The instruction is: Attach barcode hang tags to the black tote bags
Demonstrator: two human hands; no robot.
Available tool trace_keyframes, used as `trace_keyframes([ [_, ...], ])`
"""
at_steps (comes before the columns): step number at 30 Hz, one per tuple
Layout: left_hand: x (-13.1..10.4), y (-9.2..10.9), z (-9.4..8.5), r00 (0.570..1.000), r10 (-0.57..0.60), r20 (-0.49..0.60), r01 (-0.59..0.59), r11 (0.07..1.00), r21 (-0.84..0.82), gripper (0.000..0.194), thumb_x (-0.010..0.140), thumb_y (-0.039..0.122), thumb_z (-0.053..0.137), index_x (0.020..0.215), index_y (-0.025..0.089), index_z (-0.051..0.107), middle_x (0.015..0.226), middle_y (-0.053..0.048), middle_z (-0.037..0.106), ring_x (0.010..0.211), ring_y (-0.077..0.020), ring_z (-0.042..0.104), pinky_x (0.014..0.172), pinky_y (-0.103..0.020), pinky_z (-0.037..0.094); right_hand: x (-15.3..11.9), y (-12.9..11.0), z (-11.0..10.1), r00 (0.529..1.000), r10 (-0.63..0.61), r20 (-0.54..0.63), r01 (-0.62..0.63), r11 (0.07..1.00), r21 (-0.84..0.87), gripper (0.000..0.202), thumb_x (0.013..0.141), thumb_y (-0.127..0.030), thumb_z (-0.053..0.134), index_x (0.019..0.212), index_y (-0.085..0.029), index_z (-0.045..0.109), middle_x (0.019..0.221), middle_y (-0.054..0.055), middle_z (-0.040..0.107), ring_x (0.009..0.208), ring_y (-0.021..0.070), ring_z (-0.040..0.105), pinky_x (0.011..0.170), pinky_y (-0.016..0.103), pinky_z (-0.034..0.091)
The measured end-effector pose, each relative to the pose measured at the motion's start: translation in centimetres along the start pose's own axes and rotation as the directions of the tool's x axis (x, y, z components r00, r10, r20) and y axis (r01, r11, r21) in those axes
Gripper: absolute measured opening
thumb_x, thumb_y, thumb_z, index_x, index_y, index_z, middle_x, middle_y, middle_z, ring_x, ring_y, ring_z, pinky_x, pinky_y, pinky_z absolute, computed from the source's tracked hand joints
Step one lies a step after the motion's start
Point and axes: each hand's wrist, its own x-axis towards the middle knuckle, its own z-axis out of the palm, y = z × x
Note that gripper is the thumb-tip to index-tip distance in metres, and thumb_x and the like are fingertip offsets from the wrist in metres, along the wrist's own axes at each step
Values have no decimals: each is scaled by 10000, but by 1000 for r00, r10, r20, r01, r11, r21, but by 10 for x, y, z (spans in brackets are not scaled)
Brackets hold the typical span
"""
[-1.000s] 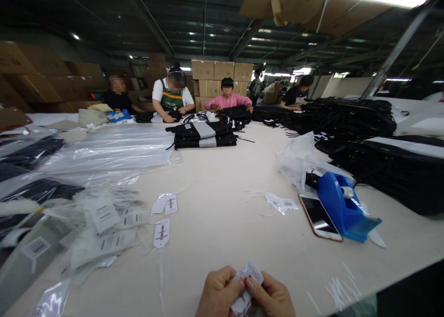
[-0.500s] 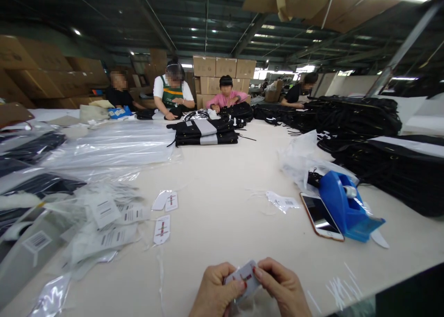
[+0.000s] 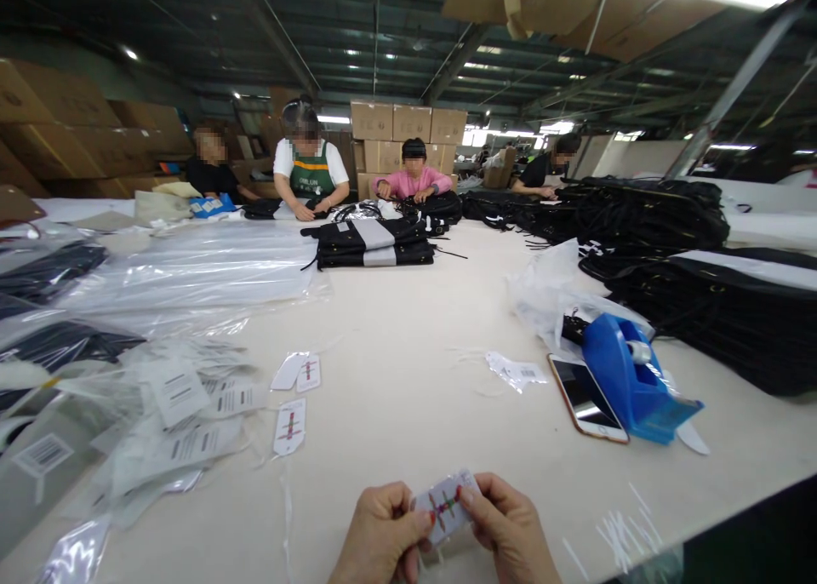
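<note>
A white hang tag [image 3: 445, 506] with a red and green printed figure is held between both hands near the table's front edge. My left hand [image 3: 386, 533] pinches its left side, thumb on the printed face. On the right side, my right hand [image 3: 507, 524] grips it between thumb and fingers. A thin pale string hangs below the tag. To the left on the table lie a single printed tag [image 3: 289, 427] and, above it, a pair of tags [image 3: 308, 372]. Another white tag [image 3: 517, 371] lies right of centre.
A phone [image 3: 588, 399] rests beside a blue tape dispenser [image 3: 629, 380] at right. Clear bags with labels [image 3: 185, 397] cover the left. Black bags [image 3: 376, 242] are stacked ahead, more [image 3: 721, 303] at right. Several people work across the table [image 3: 408, 312].
The tag between my hands now lies flatter, with more of its printed face showing. The view has shifted slightly. Across the table, people's hands and heads have moved a little.
</note>
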Motion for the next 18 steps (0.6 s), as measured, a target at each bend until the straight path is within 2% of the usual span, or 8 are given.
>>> trace_keyframes([
  [5, 3, -3, 14, 999, -24, 38, 28, 994, -110, 456, 494, 550, 687, 525, 161, 449, 301, 19, 496, 255, -56, 343, 345, -174, 245, 0, 14, 1, 999, 46, -12, -44, 992, 117, 382, 512, -458, 763, 598, -132, 583, 473, -33, 485, 427, 57, 343, 430, 188, 229],
  [7, 5, -3, 16, 1000, -19, 25, 22, 993, -114, 487, 465, 578, 693, 545, 154, 468, 314, 11, 508, 262, -61, 357, 346, -178, 270, -1, 14, 2, 999, 33, 1, -33, 996, 85, 386, 517, -468, 756, 613, -132, 591, 472, -32, 491, 430, 67, 360, 436, 198, 261],
  [10, 5, -2, 17, 1000, 21, -18, -23, 995, -98, 512, 474, 556, 710, 703, 124, 561, 359, 24, 526, 296, -70, 400, 356, -174, 294, -5, 8, 3, 999, -41, -6, 41, 998, -38, 375, 537, -473, 744, 588, -134, 591, 488, -29, 500, 466, 82, 392, 462, 205, 300],
  [12, 4, -1, 15, 998, 34, -46, -36, 998, -51, 520, 485, 561, 697, 712, 106, 590, 334, 44, 476, 281, -58, 368, 334, -165, 233, -10, 4, 5, 995, -97, -1, 96, 987, -131, 361, 564, -471, 730, 573, -140, 588, 488, -33, 493, 481, 85, 401, 472, 203, 315],
  [15, 4, 0, 12, 995, 31, -97, -30, 999, 18, 481, 523, 576, 649, 599, 106, 576, 312, 62, 407, 254, -29, 279, 323, -173, 126, -14, -1, 4, 992, -111, 53, 119, 978, -174, 347, 598, -475, 710, 662, -151, 604, 513, -31, 515, 467, 84, 420, 442, 192, 306],
  [18, 4, 2, 9, 992, 45, -115, -38, 997, 65, 432, 550, 537, 623, 599, 111, 577, 334, 64, 414, 263, -29, 278, 329, -176, 120, -12, -6, -2, 988, -88, 126, 110, 978, -179, 363, 672, -504, 643, 757, -153, 609, 531, -10, 549, 449, 86, 444, 416, 182, 295],
])
